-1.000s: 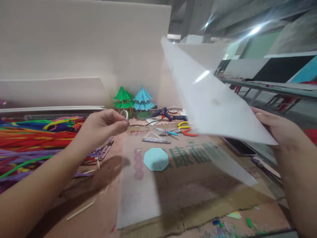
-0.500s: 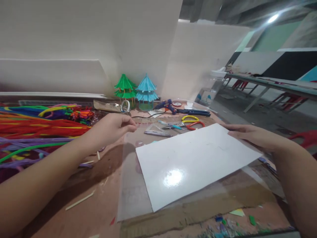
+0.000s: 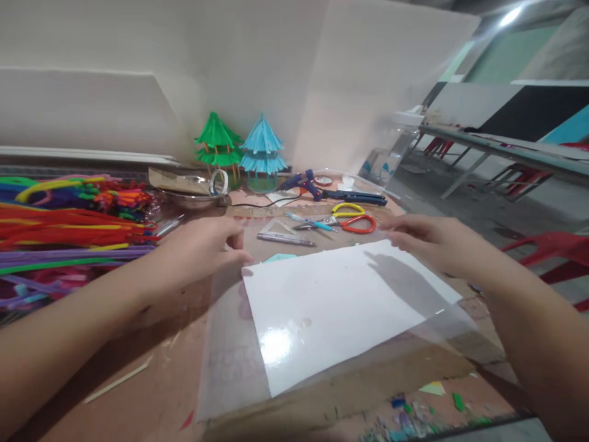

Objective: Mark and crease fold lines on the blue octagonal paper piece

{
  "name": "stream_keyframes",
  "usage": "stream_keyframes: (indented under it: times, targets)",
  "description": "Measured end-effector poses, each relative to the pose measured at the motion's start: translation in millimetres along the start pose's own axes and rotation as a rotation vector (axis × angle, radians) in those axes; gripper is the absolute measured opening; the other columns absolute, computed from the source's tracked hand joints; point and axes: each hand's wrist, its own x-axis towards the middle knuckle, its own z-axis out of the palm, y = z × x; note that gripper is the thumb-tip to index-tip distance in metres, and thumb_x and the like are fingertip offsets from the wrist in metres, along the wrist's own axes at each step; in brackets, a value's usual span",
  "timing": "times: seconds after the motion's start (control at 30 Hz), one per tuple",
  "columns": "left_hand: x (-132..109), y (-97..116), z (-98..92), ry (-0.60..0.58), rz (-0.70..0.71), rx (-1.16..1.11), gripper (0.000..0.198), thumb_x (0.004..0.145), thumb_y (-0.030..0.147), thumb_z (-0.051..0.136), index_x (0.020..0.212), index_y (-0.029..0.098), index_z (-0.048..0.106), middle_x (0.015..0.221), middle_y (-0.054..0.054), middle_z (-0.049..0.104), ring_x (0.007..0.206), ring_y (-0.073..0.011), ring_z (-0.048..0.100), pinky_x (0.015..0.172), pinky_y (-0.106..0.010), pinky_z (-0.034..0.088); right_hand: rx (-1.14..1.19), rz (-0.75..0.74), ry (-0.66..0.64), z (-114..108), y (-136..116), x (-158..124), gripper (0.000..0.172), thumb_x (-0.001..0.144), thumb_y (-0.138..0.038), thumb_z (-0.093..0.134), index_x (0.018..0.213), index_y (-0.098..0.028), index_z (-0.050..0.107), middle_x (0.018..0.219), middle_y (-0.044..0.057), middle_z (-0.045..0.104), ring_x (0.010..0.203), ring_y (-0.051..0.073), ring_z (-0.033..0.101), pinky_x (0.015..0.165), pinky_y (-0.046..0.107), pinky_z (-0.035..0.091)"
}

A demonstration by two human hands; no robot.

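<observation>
A glossy white sheet (image 3: 331,301) lies slanted over a clear plastic sheet (image 3: 225,368) and a piece of cardboard (image 3: 350,393). My left hand (image 3: 205,248) is at its upper left corner, fingers curled and thumb tip against the corner. At the upper right corner, my right hand (image 3: 427,239) has thumb and fingers pinched together on the edge; the exact contact is partly hidden. Its shadow falls across the white surface. Just beyond the sheet are scissors (image 3: 361,224) with yellow and red handles, a pale blue pen (image 3: 317,224) and a clear triangle ruler (image 3: 278,227).
Colourful pipe cleaners (image 3: 69,227) are heaped at left. Green (image 3: 216,141) and blue (image 3: 262,147) tiered paper-roofed models stand at the back, beside a glue gun (image 3: 304,183) and blue-handled pliers (image 3: 359,197). A clear jar (image 3: 391,147) stands back right. Scraps (image 3: 409,417) litter the front edge.
The white sheet has come down lower and flatter. My left hand has moved to its upper left corner. My right hand has shifted left from the right edge to the upper right corner.
</observation>
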Motion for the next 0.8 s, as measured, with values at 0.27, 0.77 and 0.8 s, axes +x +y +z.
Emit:
stream_keyframes:
  times: [0.27, 0.77, 0.8]
  targets:
    - [-13, 27, 34.7, -0.187, 0.219, -0.118, 0.020, 0.090, 0.042, 0.064, 0.086, 0.023, 0.070, 0.083, 0.000, 0.071, 0.078, -0.0198, 0.064, 0.071, -0.030, 0.045, 0.101, -0.277, -0.402, 39, -58, -25, 0.023, 0.095, -0.038, 0.067, 0.078, -0.022, 0.065, 0.072, 0.002, 0.069, 0.066, 0.019, 0.061, 0.064, 0.028, 0.040]
    - [-11, 28, 51.3, -0.244, 0.263, -0.168, 0.021, 0.087, 0.044, 0.065, 0.084, 0.023, 0.067, 0.075, 0.001, 0.064, 0.069, -0.0178, 0.057, 0.063, -0.028, 0.040, 0.089, -0.316, -0.665, 74, -96, -17, 0.028, 0.092, -0.024, 0.072, 0.076, -0.022, 0.050, 0.065, -0.006, 0.051, 0.061, 0.013, 0.042, 0.062, 0.027, 0.025]
    - [-9, 29, 49.8, -0.240, 0.262, -0.164, 0.022, 0.087, 0.044, 0.065, 0.083, 0.023, 0.067, 0.074, 0.001, 0.064, 0.068, -0.0177, 0.058, 0.062, -0.028, 0.040, 0.125, -0.310, -0.643, 75, -94, -16, 0.027, 0.093, -0.022, 0.069, 0.075, -0.022, 0.049, 0.065, -0.006, 0.050, 0.061, 0.013, 0.042, 0.062, 0.027, 0.026]
